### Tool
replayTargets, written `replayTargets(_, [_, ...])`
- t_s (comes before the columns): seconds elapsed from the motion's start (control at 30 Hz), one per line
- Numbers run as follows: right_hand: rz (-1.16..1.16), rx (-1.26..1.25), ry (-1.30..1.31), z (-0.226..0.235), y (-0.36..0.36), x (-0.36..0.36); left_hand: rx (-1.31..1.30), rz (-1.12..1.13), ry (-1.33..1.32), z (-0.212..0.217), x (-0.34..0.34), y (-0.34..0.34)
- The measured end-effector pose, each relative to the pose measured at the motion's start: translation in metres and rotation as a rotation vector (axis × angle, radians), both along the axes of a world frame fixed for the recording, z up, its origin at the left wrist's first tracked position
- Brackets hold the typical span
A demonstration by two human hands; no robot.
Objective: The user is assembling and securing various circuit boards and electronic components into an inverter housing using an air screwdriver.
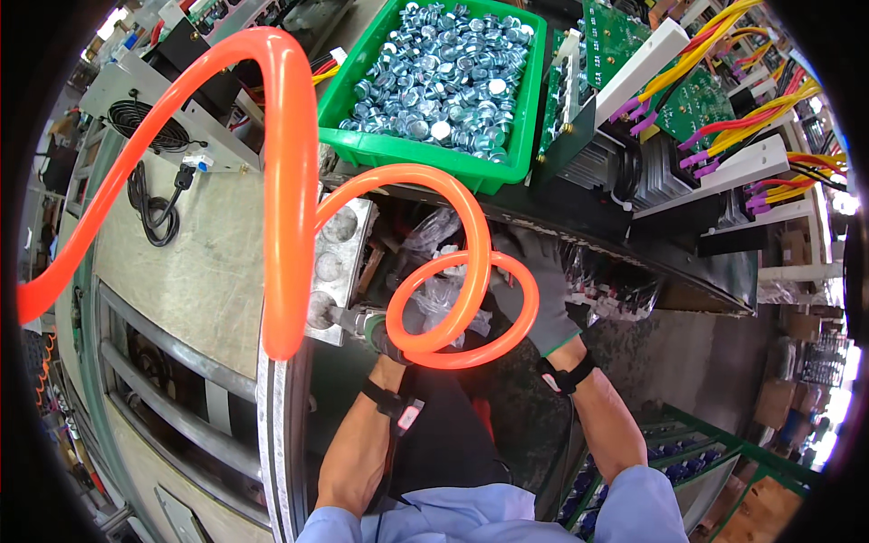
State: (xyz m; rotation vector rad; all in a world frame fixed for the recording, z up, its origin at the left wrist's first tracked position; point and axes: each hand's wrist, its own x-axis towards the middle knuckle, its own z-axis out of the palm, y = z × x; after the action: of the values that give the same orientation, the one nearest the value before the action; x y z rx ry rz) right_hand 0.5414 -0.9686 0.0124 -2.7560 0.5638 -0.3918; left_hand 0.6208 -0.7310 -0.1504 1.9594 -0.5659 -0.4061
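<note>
My left hand [381,336], in a grey glove, is partly hidden by a coiled orange hose [290,199]. Its visible fingers point left to the lower end of a pale metal plate with round recesses [329,266]; whether they grip it is unclear. In a matching glove, my right hand [543,294] reaches forward under a dark ledge. Its fingers look stretched out, with the tips in shadow and nothing visible in them. Clear plastic bags [436,232] lie between the hands, partly behind the hose loops.
Ahead stands a green bin [433,156] full of bolts. Circuit boards [615,41] with coloured cables fill the right bench. A metal frame rail [272,434] runs along my left, beside a worktop [181,271] with a black cable [149,206]. A green rack [715,443] stands at lower right.
</note>
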Motion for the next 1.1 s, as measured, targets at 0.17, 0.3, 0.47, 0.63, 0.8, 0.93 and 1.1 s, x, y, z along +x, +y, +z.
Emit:
replayTargets(0.17, [0.078,0.061,-0.055,-0.012,0.006,0.002,-0.009,0.026,-0.024,0.003,0.031,-0.036])
replayTargets(0.3, [-0.049,0.175,-0.31,-0.007,-0.001,-0.025,-0.005,0.038,-0.016,-0.009,0.042,-0.038])
replayTargets(0.47, [-0.305,0.39,-0.38,-0.008,0.016,-0.072,0.021,0.112,-0.045,-0.008,-0.016,0.015])
replayTargets(0.63, [0.388,0.51,-0.114,0.034,0.097,-0.059,-0.141,0.138,0.368,0.093,-0.043,0.017])
replayTargets(0.8, [1.042,0.554,0.056,0.052,0.193,-0.022,-0.896,0.317,1.169,0.117,-0.085,0.113])
replayTargets(0.93, [1.279,0.451,-0.129,0.062,0.231,-0.03,-0.729,0.599,0.958,0.184,-0.118,0.147])
replayTargets(1.1, [0.902,1.258,0.141,0.119,0.294,-0.09,-0.604,0.837,0.429,0.237,-0.203,0.184])
